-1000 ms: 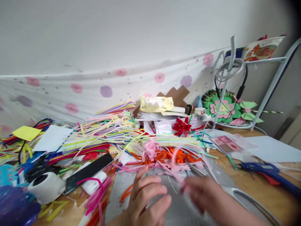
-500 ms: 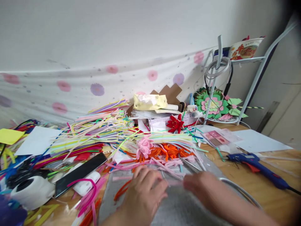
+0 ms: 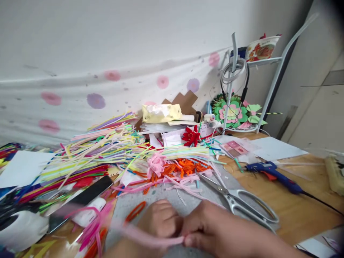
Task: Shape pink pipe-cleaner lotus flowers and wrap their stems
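Near the bottom centre, my left hand (image 3: pixel 161 224) and my right hand (image 3: pixel 212 227) meet over a grey mat (image 3: pixel 118 218). My right thumb and fingers pinch the end of a light pink pipe cleaner (image 3: pixel 153 240), which stretches left across my left wrist and blurs at its far end. The fingers of my left hand are curled against the right one; what they grip is hidden. Beside my right hand lie silver scissors (image 3: pixel 228 197). An orange loop (image 3: pixel 135 211) rests left of my left hand. A pink fluffy flower (image 3: pixel 156 164) and orange pieces (image 3: pixel 188 166) lie beyond.
Piles of coloured pipe cleaners (image 3: pixel 102 147) cover the left and middle. A black phone (image 3: pixel 80 200) and white mouse (image 3: pixel 90 212) lie left. A red flower (image 3: pixel 191 136) sits behind. At right are a blue glue gun (image 3: pixel 279 175), white paper (image 3: pixel 279 149) and a metal rack (image 3: pixel 274 82).
My hands have come together, and my right one now pinches the light pink pipe cleaner. The view has shifted right, and the scissors show more fully.
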The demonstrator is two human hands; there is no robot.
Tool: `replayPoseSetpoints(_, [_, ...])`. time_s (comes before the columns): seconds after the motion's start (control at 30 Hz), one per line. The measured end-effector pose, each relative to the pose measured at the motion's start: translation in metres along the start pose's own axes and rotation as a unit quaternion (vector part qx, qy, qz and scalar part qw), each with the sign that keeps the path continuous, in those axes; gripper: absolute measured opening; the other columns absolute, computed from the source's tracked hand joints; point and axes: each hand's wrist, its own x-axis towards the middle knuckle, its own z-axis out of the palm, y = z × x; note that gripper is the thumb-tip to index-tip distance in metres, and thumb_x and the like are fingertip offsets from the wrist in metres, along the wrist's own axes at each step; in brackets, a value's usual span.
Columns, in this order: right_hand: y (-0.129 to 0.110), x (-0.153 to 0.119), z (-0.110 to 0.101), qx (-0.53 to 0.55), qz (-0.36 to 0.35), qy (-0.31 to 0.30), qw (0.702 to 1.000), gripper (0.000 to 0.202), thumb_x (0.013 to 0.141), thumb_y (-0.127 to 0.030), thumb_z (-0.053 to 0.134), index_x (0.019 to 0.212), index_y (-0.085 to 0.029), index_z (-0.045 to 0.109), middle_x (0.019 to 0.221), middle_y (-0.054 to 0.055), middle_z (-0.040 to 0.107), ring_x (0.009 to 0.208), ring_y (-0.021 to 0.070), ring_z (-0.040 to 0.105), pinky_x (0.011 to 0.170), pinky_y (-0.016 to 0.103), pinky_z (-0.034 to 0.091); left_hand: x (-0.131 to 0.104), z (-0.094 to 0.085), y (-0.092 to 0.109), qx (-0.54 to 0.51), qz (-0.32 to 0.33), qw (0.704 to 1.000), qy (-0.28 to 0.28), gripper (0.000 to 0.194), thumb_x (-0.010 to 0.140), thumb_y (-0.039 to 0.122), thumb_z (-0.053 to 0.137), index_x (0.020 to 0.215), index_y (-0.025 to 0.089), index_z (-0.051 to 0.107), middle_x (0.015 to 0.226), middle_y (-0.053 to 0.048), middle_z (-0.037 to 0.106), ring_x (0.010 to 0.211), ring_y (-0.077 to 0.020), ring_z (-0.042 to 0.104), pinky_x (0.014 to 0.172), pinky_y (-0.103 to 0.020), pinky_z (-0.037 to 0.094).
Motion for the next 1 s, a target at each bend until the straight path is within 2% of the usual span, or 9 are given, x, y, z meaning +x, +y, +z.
replayPoseSetpoints(0.07, [0.001,-0.006,-0.013,-0.027,0.103,-0.083,0.991,0.026,0.09,-0.026,0.055,0.066,-0.016,0.058,0.056,-0.007,0.045,0.052,0.0055,0.04,0.049,0.017,0.029,-0.003,0.0,0.0,-0.002,-0.013,1.0,-0.024,0.029,0.094,0.026,0.035,0.074,0.017,0.055,0.06,-0.001,0.057,0.053,-0.0144,0.051,0.053,-0.03,0.042])
replayPoseSetpoints(0.13, [0.007,-0.007,-0.024,-0.036,0.209,-0.018,0.977,0.029,0.093,-0.031,0.046,0.07,-0.017,0.057,0.054,-0.006,0.043,0.051,0.0077,0.039,0.049,0.019,0.029,-0.004,-0.002,0.003,-0.009,-0.008,1.0,-0.016,0.018,0.09,0.02,0.043,0.081,0.017,0.058,0.063,0.0,0.06,0.057,-0.0147,0.054,0.057,-0.031,0.044])
replayPoseSetpoints(0.2, [0.011,-0.006,-0.023,-0.041,0.26,0.022,0.965,0.033,0.094,-0.035,0.04,0.072,-0.017,0.057,0.051,-0.005,0.043,0.049,0.0093,0.041,0.048,0.019,0.03,-0.003,-0.006,0.008,-0.034,0.021,0.999,0.033,0.012,0.087,0.017,0.048,0.086,0.015,0.059,0.067,-0.001,0.062,0.06,-0.0137,0.055,0.062,-0.03,0.046])
replayPoseSetpoints(0.33, [0.01,-0.003,0.004,-0.085,0.2,-0.063,0.974,0.032,0.093,-0.035,0.043,0.071,-0.018,0.06,0.064,0.0,0.059,0.058,0.0113,0.05,0.054,0.02,0.034,0.003,-0.02,0.02,-0.008,0.013,0.988,0.153,0.018,0.081,0.01,0.054,0.098,0.012,0.061,0.083,-0.007,0.066,0.079,-0.0166,0.056,0.076,-0.033,0.049])
replayPoseSetpoints(0.4, [0.008,-0.003,0.016,-0.101,0.171,-0.084,0.976,0.031,0.094,-0.033,0.041,0.077,-0.018,0.063,0.072,0.001,0.064,0.061,0.0113,0.052,0.057,0.02,0.035,0.003,-0.023,0.021,0.035,-0.025,0.99,0.132,0.017,0.082,0.017,0.058,0.099,0.013,0.061,0.087,-0.007,0.066,0.08,-0.0176,0.056,0.073,-0.033,0.049])
replayPoseSetpoints(0.5, [0.011,-0.005,0.02,-0.158,0.18,-0.078,0.968,0.032,0.094,-0.031,0.04,0.075,-0.019,0.063,0.068,0.0,0.064,0.058,0.0107,0.049,0.055,0.021,0.032,0.001,-0.021,0.018,0.083,-0.076,0.993,0.048,0.015,0.088,0.028,0.053,0.08,0.017,0.06,0.073,-0.002,0.059,0.065,-0.0155,0.051,0.055,-0.029,0.041])
replayPoseSetpoints(0.63, [0.016,-0.008,0.011,-0.191,0.186,-0.085,0.96,0.033,0.096,-0.03,0.039,0.072,-0.019,0.06,0.067,0.0,0.062,0.059,0.0112,0.05,0.055,0.021,0.032,-0.002,-0.016,0.014,0.072,-0.061,0.995,0.002,0.019,0.089,0.031,0.053,0.076,0.018,0.058,0.072,0.0,0.056,0.064,-0.0136,0.049,0.054,-0.027,0.037])
replayPoseSetpoints(0.8, [0.013,-0.009,0.003,-0.202,0.166,-0.07,0.963,0.038,0.098,-0.036,0.035,0.07,-0.02,0.055,0.065,0.0,0.058,0.058,0.0121,0.05,0.056,0.022,0.033,-0.004,-0.016,0.012,0.091,-0.086,0.992,0.01,0.018,0.089,0.015,0.043,0.079,0.018,0.058,0.07,0.0,0.055,0.063,-0.0141,0.046,0.054,-0.029,0.032])
replayPoseSetpoints(1.0, [0.016,-0.012,-0.02,-0.182,0.206,-0.026,0.961,0.032,0.094,-0.038,0.045,0.07,-0.023,0.059,0.064,0.0,0.063,0.058,0.0143,0.053,0.053,0.023,0.035,-0.007,-0.019,0.001,0.106,-0.094,0.988,0.061,0.01,0.083,0.012,0.054,0.085,0.018,0.061,0.073,0.0,0.058,0.065,-0.0153,0.047,0.057,-0.03,0.032])
